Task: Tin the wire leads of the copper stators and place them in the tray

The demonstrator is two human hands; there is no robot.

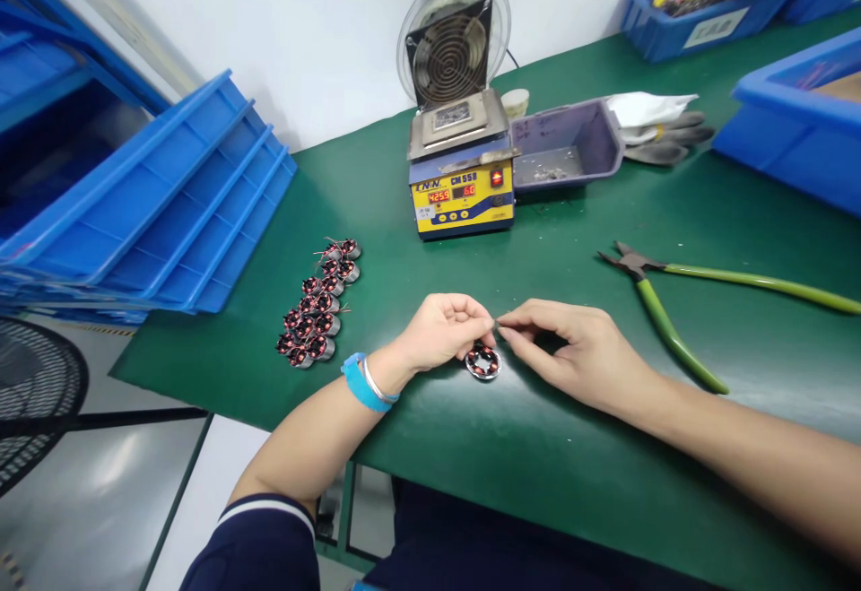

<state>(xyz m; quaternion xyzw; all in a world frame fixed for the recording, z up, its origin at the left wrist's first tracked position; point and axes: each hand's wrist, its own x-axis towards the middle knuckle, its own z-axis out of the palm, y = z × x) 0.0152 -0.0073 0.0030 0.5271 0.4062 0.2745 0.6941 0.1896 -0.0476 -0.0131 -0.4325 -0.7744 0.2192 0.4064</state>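
A motor stator (483, 362) with copper windings lies on the green table, directly below my fingertips. My left hand (447, 333), wearing a blue wristband, has its fingers curled closed at the stator's upper edge; the thumb and forefinger pinch close to the wire ends. From the other side my right hand (571, 344) pinches thumb and forefinger together at the same spot, just above the stator. Whatever lies between the fingertips is too small to make out. Off to the left stand several similar stators (316, 308) in rows, thin wires sticking out.
Green-handled cutting pliers (639, 268) lie open on the right. Behind my hands stands a yellow-and-blue solder pot (464, 201) with a fan. Beside it are a grey bin (609, 147) and gloves (663, 147). Blue crates (202, 205) border the left; a blue bin (780, 138) stands right.
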